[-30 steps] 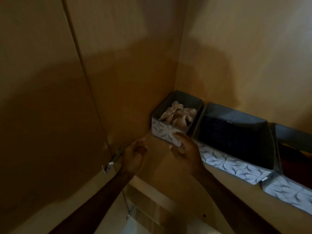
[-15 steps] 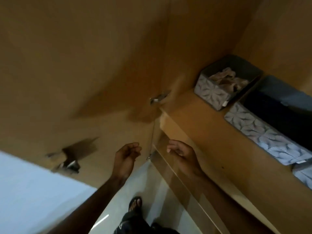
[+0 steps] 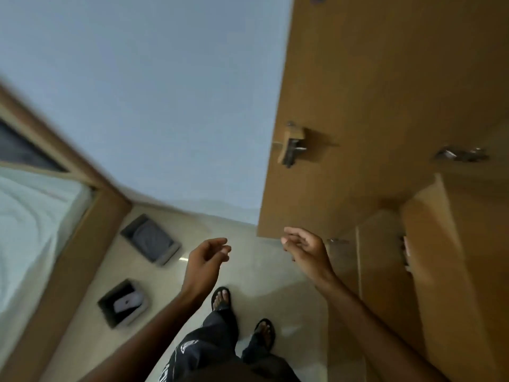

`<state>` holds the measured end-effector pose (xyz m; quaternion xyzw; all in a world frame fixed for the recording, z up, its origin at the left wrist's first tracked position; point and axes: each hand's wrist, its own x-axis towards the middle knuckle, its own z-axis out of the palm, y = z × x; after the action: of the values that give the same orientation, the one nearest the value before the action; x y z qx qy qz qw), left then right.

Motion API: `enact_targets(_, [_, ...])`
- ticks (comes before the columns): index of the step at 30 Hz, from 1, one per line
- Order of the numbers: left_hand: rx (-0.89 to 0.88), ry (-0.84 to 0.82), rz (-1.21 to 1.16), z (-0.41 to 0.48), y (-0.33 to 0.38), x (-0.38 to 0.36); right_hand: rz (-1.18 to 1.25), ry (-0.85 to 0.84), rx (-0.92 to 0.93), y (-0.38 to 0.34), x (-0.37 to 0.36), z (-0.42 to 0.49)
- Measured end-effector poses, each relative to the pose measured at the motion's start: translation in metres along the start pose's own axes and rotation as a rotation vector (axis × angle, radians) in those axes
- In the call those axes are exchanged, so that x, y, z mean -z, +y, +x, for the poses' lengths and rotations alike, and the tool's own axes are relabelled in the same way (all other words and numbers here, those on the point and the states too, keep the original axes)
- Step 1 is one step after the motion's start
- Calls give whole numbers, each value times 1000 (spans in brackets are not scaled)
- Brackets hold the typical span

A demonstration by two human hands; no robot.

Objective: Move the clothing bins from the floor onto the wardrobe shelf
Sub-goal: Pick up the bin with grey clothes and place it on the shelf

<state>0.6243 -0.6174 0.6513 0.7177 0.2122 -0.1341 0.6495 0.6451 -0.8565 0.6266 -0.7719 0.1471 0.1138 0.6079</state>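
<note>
The view is swinging away from the wardrobe shelf, now out of frame, down to the floor (image 3: 261,274), so another bin is probably next. Left hand (image 3: 205,260) and right hand (image 3: 305,250) are hanging empty, fingers loosely curled. Two bins are sitting at nine o'clock: a grey-filled bin (image 3: 151,238) and a smaller bin (image 3: 124,304), contents blurred.

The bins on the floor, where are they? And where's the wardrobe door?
Bin with dark clothes (image 3: 151,239), head view, on the dark folded cloth inside.
Bin with white item (image 3: 124,303), head view, on the white thing inside.
Wardrobe door (image 3: 358,92), head view, on its bare wooden inner face.
</note>
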Motion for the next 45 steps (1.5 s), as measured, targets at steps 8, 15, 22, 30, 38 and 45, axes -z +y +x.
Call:
enact_targets(8, [37, 335, -149, -41, -44, 148, -156, -339, 94, -46, -168, 0])
enact_targets(15, [81, 479, -195, -42, -80, 271, -277, -510, 149, -68, -307, -4])
enact_targets(22, [165, 580, -232, 19, -100, 355, -330, -585, 106, -83, -413, 37])
enact_targets(30, [353, 548, -148, 183, -149, 393, -504, -637, -11, -28, -528, 185])
enact_targets(38, [651, 385, 28, 385, -298, 405, -752, -635, -154, 135, -627, 360])
enact_targets(45, [699, 237, 229, 529, -448, 392, -1016, -731, -48, 298, -700, 466])
